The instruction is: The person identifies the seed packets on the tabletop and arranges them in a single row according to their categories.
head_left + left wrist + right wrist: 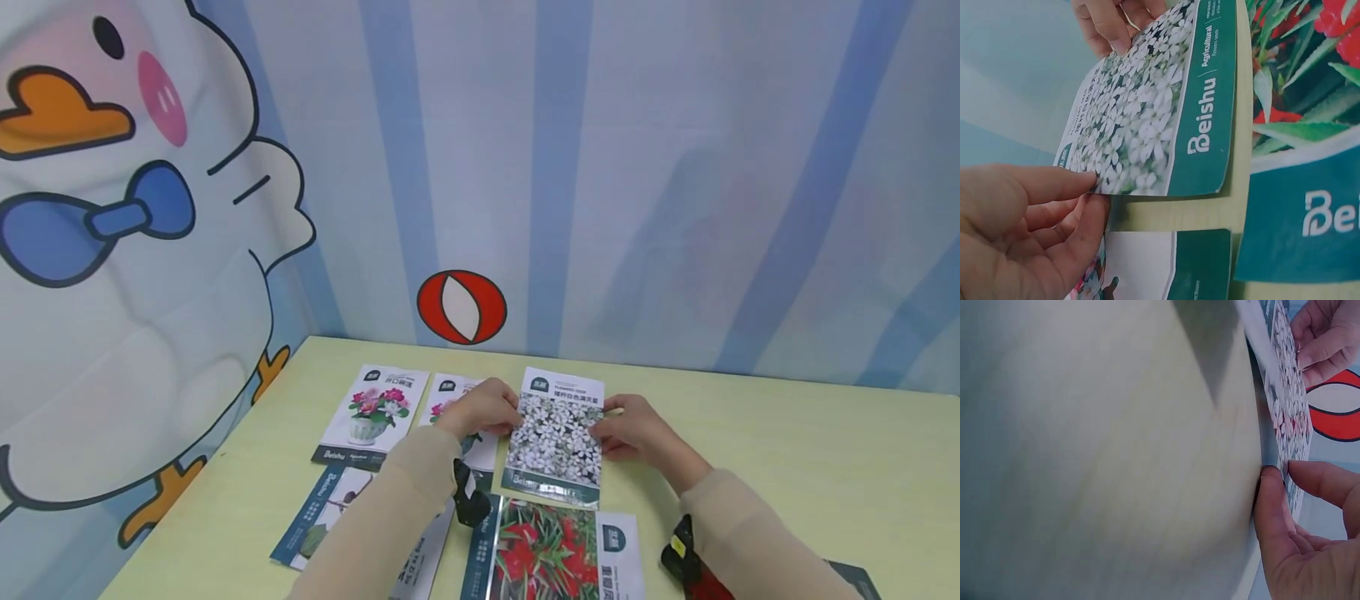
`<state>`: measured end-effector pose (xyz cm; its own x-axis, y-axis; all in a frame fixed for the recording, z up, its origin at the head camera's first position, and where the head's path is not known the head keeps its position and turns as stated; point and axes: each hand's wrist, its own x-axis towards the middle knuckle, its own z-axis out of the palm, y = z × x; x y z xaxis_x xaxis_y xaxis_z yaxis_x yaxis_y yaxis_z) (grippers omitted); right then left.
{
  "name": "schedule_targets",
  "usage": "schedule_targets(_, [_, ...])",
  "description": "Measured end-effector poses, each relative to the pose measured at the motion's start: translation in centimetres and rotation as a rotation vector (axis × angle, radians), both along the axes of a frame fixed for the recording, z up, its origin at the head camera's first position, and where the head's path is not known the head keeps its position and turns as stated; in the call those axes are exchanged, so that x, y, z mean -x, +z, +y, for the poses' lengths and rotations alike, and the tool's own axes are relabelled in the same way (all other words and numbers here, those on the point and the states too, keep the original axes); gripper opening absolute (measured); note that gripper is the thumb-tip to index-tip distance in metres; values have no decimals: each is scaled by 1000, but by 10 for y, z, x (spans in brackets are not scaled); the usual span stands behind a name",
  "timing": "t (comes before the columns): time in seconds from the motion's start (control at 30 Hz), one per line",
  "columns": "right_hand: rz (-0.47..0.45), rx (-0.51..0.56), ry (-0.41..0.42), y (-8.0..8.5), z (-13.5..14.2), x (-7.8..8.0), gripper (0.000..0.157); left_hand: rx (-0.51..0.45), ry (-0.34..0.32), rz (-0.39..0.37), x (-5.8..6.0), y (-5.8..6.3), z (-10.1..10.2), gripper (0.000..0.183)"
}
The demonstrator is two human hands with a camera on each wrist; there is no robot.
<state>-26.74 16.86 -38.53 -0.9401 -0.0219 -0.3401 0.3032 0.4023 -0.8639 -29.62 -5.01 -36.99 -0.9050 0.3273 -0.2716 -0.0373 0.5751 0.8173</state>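
Note:
A flower seed packet printed with small white blossoms is pinched by its side edges between both hands. My left hand has thumb and forefinger on its left edge, seen closely in the left wrist view. On the opposite edge, my right hand grips it the same way. In the right wrist view the packet stands tilted, its lower part raised over the table. Just left of it lies a packet with pink flowers, partly covered by the left hand. A red-flower packet lies sideways in front.
Another pink-flower packet is at the far left of the pale yellow table. Nearer, a packet and a whitish one are partly under the left sleeve. A dark packet corner shows at lower right. A printed cloth backdrop stands behind.

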Motion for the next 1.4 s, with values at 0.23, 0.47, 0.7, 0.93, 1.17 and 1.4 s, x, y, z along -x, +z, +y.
schedule_targets(0.23, [37, -48, -8, 0, -3, 0, 53, 34, -3, 57, -1, 1, 1, 35])
schedule_targets(0.47, [26, -73, -28, -1, -4, 3, 54, 100, 12, 80, -1, 4, 4, 41])
schedule_targets(0.7, [45, -79, -24, -2, -4, 2, 51, 204, 34, 100, -2, 9, 9, 39])
schedule_targets(0.93, [63, -102, -9, -1, -6, 0, 54, 323, 17, 169, -6, 15, 12, 41])
schedule_targets(1.17, [69, -113, -10, 0, -5, -1, 54, 274, -4, 182, -10, 18, 8, 29])
schedule_targets(1.4, [76, -146, -8, 3, -4, -2, 50, 171, 4, 128, -6, 18, -9, 25])
